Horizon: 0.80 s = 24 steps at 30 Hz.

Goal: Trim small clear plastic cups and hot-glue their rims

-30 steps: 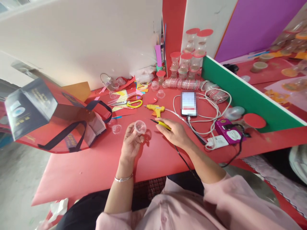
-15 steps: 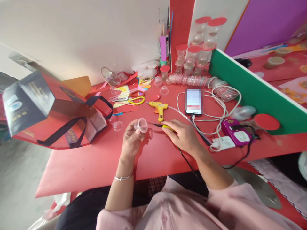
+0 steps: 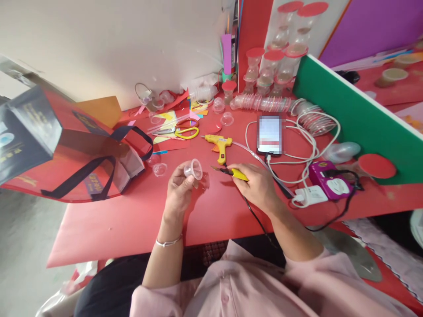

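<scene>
The phone screen (image 3: 269, 134) is pixelated past reading; the red bag (image 3: 72, 157) runs off the left edge; the right hand (image 3: 257, 186) covers part of the yellow-handled tool (image 3: 240, 175); print on the glue gun (image 3: 219, 141) is too small to read

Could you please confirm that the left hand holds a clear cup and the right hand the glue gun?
The head view shows the right hand holding a yellow-handled tool, not the glue gun; the left hand holds the clear cup.
</scene>
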Available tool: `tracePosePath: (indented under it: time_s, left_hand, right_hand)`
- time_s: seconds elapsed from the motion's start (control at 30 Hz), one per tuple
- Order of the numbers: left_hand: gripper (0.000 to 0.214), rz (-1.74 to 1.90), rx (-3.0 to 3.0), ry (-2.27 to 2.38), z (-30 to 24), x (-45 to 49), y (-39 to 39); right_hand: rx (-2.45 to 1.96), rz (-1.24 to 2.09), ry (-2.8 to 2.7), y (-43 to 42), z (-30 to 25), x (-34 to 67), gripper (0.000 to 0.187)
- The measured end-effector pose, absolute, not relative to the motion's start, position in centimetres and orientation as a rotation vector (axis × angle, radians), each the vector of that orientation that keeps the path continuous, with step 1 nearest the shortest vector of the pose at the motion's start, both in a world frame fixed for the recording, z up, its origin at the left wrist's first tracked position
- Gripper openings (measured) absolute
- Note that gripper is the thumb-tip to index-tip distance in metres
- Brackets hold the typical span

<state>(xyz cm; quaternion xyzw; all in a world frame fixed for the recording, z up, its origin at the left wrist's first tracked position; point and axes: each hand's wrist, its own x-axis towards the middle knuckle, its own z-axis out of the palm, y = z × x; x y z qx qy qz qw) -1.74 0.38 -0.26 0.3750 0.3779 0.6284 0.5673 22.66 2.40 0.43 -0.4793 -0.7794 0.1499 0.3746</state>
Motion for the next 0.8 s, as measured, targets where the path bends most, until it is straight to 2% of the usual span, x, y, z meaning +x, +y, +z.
tracePosePath:
  time_s: [0.17,0.43,0.8]
  left_hand:
    - [0.044,1.505,0.859,0.904,-0.1,-1.6,0.4]
    - [0.048,1.493,0.865,0.912,-0.3,-1.6,0.5]
    - [0.048,1.495,0.943,0.994,-0.3,-1.2,0.4]
  right_hand:
    - [-1.290,0.457,-2.063,1.9,1.4,22.5,0.034]
    - [-1.183,0.463,-2.051,1.6,1.5,22.4,0.025]
    - [-1.181,0.264,-2.091,1.9,0.2,22.4,0.030]
